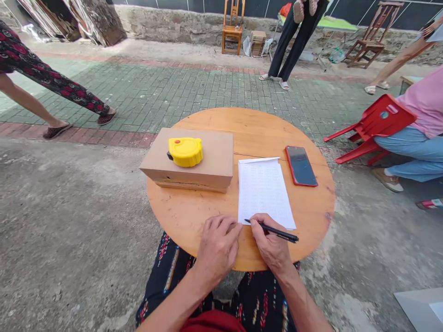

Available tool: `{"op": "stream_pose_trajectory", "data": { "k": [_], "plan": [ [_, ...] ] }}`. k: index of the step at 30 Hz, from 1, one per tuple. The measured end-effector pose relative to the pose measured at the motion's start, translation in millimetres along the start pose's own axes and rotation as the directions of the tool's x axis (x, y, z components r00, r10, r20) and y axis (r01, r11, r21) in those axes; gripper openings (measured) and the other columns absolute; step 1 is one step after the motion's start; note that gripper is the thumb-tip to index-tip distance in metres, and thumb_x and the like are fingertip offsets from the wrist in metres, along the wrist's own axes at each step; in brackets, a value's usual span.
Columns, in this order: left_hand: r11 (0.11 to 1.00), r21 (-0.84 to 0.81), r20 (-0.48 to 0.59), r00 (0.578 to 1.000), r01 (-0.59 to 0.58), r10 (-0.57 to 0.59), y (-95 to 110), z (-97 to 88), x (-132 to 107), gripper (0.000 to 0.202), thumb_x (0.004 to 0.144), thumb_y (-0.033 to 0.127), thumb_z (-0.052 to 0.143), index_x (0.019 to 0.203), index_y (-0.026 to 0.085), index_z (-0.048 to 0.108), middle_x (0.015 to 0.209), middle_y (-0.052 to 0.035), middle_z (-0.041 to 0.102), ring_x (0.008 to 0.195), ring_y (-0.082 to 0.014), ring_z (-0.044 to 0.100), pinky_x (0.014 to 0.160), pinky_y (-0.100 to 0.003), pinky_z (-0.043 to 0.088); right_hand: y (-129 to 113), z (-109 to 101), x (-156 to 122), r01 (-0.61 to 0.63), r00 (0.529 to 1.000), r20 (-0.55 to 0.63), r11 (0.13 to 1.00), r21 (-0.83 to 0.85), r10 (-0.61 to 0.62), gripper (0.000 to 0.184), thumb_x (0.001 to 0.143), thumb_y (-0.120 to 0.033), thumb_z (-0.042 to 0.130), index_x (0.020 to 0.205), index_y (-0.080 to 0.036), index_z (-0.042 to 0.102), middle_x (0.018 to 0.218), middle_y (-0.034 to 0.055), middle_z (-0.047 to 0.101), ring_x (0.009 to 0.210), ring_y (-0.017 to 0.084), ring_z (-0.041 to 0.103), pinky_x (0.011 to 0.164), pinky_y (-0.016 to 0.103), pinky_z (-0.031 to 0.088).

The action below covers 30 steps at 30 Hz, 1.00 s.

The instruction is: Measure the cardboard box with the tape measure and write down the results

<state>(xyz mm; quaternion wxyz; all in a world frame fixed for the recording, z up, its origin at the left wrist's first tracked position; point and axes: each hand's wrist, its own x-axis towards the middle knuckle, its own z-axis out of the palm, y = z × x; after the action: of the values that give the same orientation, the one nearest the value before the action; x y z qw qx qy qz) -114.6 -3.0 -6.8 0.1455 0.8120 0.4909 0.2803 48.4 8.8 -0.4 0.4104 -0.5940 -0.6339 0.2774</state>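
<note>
A black pen (277,230) is pinched in my right hand (273,244), its tip at the lower left edge of a writing pad (265,191). The top sheet carries rows of small marks too fine to read. My left hand (219,242) lies palm down on the round wooden table (263,122), fingers slightly bent and holding nothing, with the thumb at the pad's lower left corner. Behind that hand sits a brown cardboard box (214,154) with a yellow tape measure (187,151) on top. To the pad's right lies a phone (301,166) in a red case.
At the right, a person in pink sits beside a red plastic chair (384,117). Legs of several other people show on the paving. Wooden chairs (232,34) stand by the far wall. A grey-white panel (420,302) lies at the lower right.
</note>
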Motion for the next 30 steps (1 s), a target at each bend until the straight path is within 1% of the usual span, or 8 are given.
{"op": "stream_pose_trajectory", "data": {
  "k": [10, 14, 21, 27, 30],
  "plan": [
    [1.0, -0.008, 0.014, 1.0, 0.014, -0.013, 1.0, -2.1, 0.3, 0.03, 0.087, 0.01, 0.053, 0.113, 0.02, 0.064, 0.11, -0.0067, 0.064, 0.103, -0.0238, 0.05, 0.092, -0.042, 0.041, 0.3, -0.6, 1.6, 0.052, 0.999, 0.008, 0.997, -0.063, -0.051, 0.019, 0.09, -0.024, 0.05, 0.075, -0.019, 0.06, 0.062, -0.0024, 0.058, 0.053, 0.012, 0.05, 0.052, 0.024, 0.04],
    [1.0, -0.005, 0.02, 1.0, 0.015, -0.015, 0.8, -2.5, 0.3, 0.03, 0.087, 0.01, 0.053, 0.112, 0.021, 0.064, 0.11, -0.007, 0.064, 0.103, -0.0241, 0.051, 0.091, -0.042, 0.041, -1.4, -1.2, 1.7, 0.042, 0.999, 0.026, 0.998, -0.051, -0.04, 0.019, 0.09, -0.025, 0.05, 0.074, -0.02, 0.061, 0.061, -0.0026, 0.058, 0.053, 0.012, 0.05, 0.053, 0.024, 0.041],
    [1.0, -0.009, 0.007, 1.0, 0.014, -0.014, 0.1, -1.0, -0.2, 0.03, 0.087, 0.01, 0.053, 0.111, 0.022, 0.064, 0.109, -0.0071, 0.064, 0.102, -0.0244, 0.052, 0.091, -0.043, 0.042, 0.7, -1.7, 0.6, -0.029, 0.999, 0.014, 0.999, 0.024, 0.029, 0.02, 0.09, -0.028, 0.051, 0.074, -0.02, 0.06, 0.057, -0.0037, 0.054, 0.05, 0.012, 0.048, 0.048, 0.023, 0.038],
    [1.0, -0.001, 0.002, 1.0, 0.019, -0.019, 0.5, -1.2, -0.4, 0.029, 0.087, 0.01, 0.054, 0.111, 0.022, 0.065, 0.109, -0.0065, 0.064, 0.102, -0.024, 0.052, 0.092, -0.042, 0.042, 1.2, 0.0, 1.6, 0.015, 1.0, 0.02, 1.0, -0.012, -0.015, 0.018, 0.09, -0.025, 0.052, 0.075, -0.02, 0.061, 0.062, -0.0024, 0.057, 0.054, 0.012, 0.05, 0.053, 0.024, 0.04],
    [1.0, -0.002, 0.005, 1.0, 0.02, -0.02, 0.3, -1.2, 0.0, 0.03, 0.087, 0.01, 0.053, 0.112, 0.022, 0.065, 0.11, -0.0062, 0.064, 0.103, -0.0239, 0.051, 0.093, -0.042, 0.041, 1.9, -1.1, -0.2, -0.006, 1.0, 0.023, 1.0, 0.005, 0.005, 0.02, 0.09, -0.025, 0.052, 0.073, -0.02, 0.06, 0.059, -0.0034, 0.054, 0.052, 0.012, 0.048, 0.052, 0.024, 0.038]
  ]
}}
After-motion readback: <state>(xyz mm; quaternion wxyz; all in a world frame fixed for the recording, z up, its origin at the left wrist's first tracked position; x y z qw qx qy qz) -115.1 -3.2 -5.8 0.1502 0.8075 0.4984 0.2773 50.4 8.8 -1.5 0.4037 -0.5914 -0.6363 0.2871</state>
